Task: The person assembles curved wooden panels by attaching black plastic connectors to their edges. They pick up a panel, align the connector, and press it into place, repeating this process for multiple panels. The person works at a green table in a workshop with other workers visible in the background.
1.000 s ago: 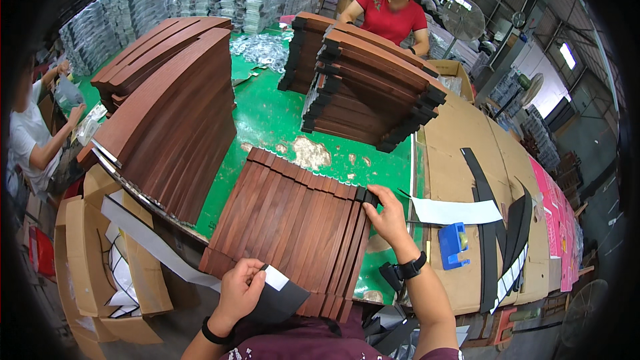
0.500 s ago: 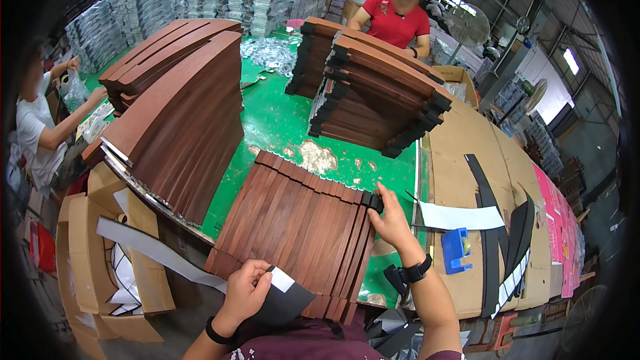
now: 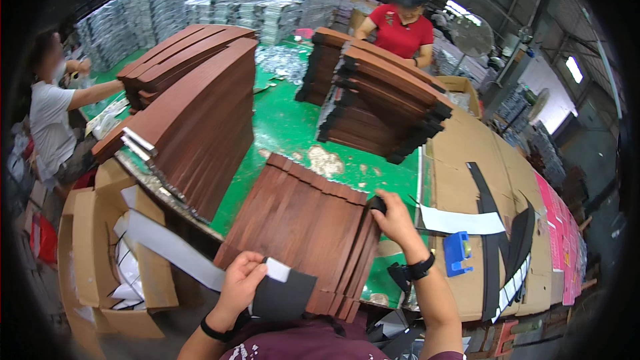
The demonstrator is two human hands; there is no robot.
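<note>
My left hand (image 3: 241, 283) pinches the edge of a black strip (image 3: 288, 300) with a white patch at its upper corner; a long white-backed length (image 3: 175, 252) trails off to the left. Under and beyond it lie reddish-brown wooden slats (image 3: 293, 207) side by side, near ends toward me. My right hand (image 3: 398, 221) is closed round the far end of a slat at the right of the row, where a black piece (image 3: 379, 205) covers the tip. Its fingertips are partly hidden.
Tall slat stacks stand on the green table (image 3: 280, 120), left (image 3: 200, 127) and far right (image 3: 387, 93). On cardboard at right lie black strips (image 3: 490, 247), a white strip (image 3: 460, 220) and a blue tape dispenser (image 3: 457, 253). An open carton (image 3: 87, 253) sits left. Two people work nearby.
A gap has opened between the rightmost slats and the others. The black strip in my left hand has turned slightly and lies flatter. The person at left has stretched an arm toward the stack.
</note>
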